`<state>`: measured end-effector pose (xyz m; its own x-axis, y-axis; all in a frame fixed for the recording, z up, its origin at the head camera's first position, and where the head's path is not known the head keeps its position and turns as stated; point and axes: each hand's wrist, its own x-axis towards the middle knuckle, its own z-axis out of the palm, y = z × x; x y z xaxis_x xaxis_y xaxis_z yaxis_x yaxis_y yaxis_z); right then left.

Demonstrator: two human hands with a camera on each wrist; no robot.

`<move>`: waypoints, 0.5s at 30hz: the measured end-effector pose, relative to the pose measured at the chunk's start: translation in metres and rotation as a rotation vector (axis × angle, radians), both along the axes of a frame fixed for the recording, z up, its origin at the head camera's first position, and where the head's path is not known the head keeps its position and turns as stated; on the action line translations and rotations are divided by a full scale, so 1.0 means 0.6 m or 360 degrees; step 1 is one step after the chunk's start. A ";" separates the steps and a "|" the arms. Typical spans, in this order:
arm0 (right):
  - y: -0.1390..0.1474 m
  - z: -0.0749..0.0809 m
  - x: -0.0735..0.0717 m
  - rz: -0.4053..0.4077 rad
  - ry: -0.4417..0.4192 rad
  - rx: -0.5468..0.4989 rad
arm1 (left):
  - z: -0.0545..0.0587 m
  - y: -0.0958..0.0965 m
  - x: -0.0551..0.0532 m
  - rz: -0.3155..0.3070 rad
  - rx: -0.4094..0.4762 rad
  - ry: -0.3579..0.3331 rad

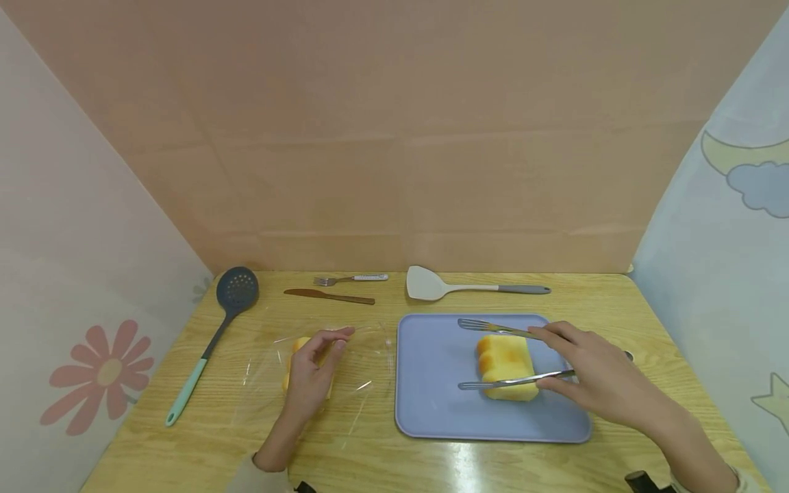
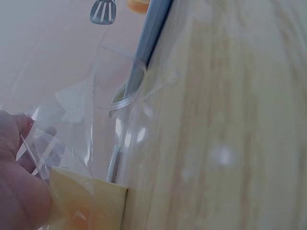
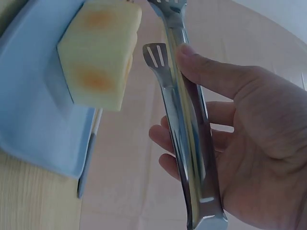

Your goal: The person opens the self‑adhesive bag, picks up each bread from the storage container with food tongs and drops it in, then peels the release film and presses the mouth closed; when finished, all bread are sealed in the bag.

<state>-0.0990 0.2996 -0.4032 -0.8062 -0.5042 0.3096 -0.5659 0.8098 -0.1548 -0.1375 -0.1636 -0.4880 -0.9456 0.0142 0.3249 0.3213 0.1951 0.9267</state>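
Observation:
My left hand point(image 1: 313, 370) pinches the film of a clear plastic bag point(image 1: 370, 349) and holds its mouth raised on the side towards the tray. Inside the bag lies a piece of toy-like bread point(image 2: 88, 206), partly hidden under that hand in the head view. In my right hand point(image 1: 594, 366) are metal tongs point(image 3: 196, 143), gripped with the thumb on one arm and the fingers on the other. Their slotted tips are spread apart above the blue tray point(image 1: 431, 411). A second yellow bread loaf point(image 1: 508, 352) with browned tops sits on the tray, between the tong arms in the head view.
Along the back of the wooden table lie a small fork point(image 1: 345, 279), a brown knife point(image 1: 329, 296) and a white spatula point(image 1: 425, 284) with a grey handle. A dark skimmer point(image 1: 237, 291) with a mint handle lies at the left. Cloth walls point(image 1: 394, 171) border the table.

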 end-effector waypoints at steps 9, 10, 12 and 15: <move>0.052 0.003 -0.001 0.0007 -0.0050 0.0005 | 0.003 0.000 0.001 0.0004 0.0004 -0.0017; 0.056 0.003 -0.001 -0.0003 -0.0059 0.0014 | 0.003 0.000 0.001 0.0002 0.0005 -0.0016; 0.065 0.005 -0.002 -0.0021 -0.0108 0.0018 | 0.003 0.001 0.001 0.0000 0.0007 -0.0015; 0.077 0.004 -0.003 -0.0051 -0.0217 0.0008 | 0.003 0.001 0.001 0.0000 0.0005 -0.0019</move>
